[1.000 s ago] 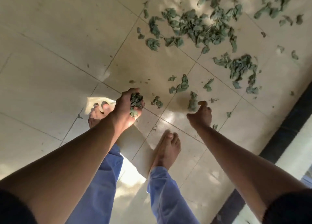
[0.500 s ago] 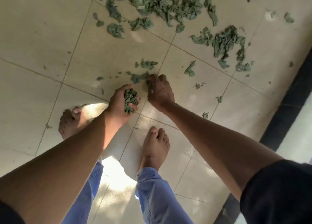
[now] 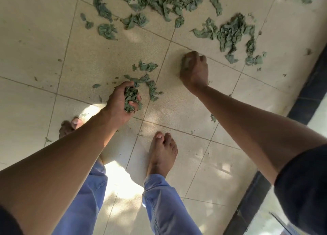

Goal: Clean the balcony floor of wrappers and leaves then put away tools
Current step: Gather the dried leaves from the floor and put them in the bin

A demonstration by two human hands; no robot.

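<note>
My left hand [image 3: 120,102] grips a bunch of leaves [image 3: 131,98]; right hand [image 3: 194,70] is curled, knuckles up, over the floor [image 3: 44,49].

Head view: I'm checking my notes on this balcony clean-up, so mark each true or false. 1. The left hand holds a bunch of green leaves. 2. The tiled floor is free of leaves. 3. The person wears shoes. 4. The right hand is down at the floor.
1. True: the left hand grips a bunch of crumpled green leaves.
2. False: scattered green leaves lie on the beige tiled floor.
3. False: the bare right foot shows.
4. True: the right hand is curled low at the floor.
</note>
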